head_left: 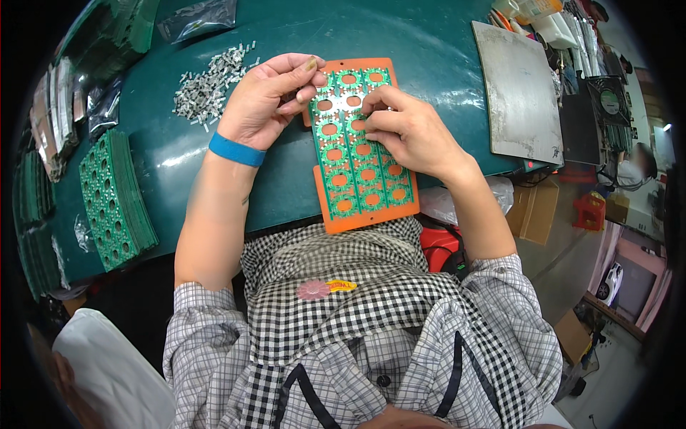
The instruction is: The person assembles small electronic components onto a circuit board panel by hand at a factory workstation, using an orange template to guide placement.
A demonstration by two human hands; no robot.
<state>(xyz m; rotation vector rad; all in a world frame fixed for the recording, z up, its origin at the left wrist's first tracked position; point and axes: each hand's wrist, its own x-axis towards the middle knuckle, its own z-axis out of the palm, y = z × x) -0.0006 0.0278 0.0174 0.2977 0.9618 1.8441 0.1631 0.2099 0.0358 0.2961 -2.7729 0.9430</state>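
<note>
A green circuit board panel (351, 168) with rows of oval cut-outs lies on an orange tray (382, 217) at the table's near edge. My left hand (259, 100) is over the panel's upper left corner, thumb and fingers pinched together. Whatever may sit between those fingertips is too small to make out. Over the panel's right middle, my right hand (416, 136) has its fingers bent and closed close to the board; its fingertips partly cover the cut-outs, and I cannot see what they hold. Left of the tray, small silvery parts (207, 89) form a loose heap.
Stacked green panels (114, 200) stand at the left, with more stacks (107, 32) behind. A dark plastic bag (199, 21) lies at the back. To the right rests a grey metal plate (516, 93). A clear plastic bag (464, 200) hangs near my right forearm.
</note>
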